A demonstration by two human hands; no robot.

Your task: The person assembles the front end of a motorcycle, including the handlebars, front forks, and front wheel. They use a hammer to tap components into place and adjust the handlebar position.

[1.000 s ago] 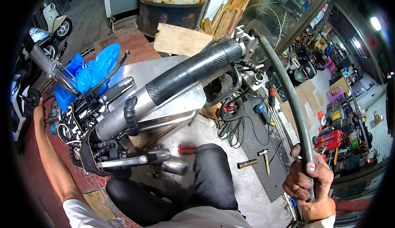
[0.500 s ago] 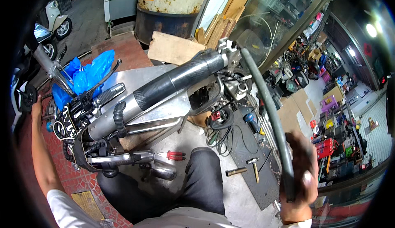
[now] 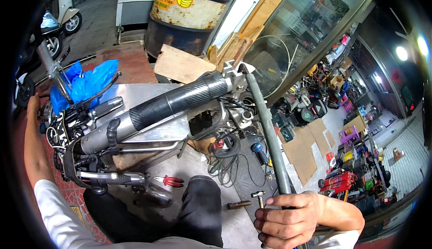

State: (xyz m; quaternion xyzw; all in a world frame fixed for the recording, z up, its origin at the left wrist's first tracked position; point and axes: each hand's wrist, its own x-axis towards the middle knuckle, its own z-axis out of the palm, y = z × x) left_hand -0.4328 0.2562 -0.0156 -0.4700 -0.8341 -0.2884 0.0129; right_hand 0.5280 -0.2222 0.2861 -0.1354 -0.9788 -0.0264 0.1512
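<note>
The right hand (image 3: 290, 219) is wrapping its curled fingers around the lower part of the pipe (image 3: 265, 127). The pipe is slanting up and away to the left, its top end reaching the metal bracket (image 3: 231, 76) on the tube (image 3: 175, 97); whether it is sitting in the bracket or only against it, I cannot tell. Just past the fingers, the hammer (image 3: 258, 194) is lying partly hidden, with a rod (image 3: 238, 205) resting beside it. Farther out, the drill (image 3: 259, 152) is lying near a cable (image 3: 225, 170), and the pliers (image 3: 171, 181) are lying by the knee (image 3: 202, 199). Far to the left, the left hand (image 3: 33, 105) is showing too small and dark for me to tell how open it is or whether it is holding anything. Beyond the tube, a blue bag (image 3: 99, 83), a board (image 3: 183, 64) and a drum (image 3: 184, 22) are showing
</note>
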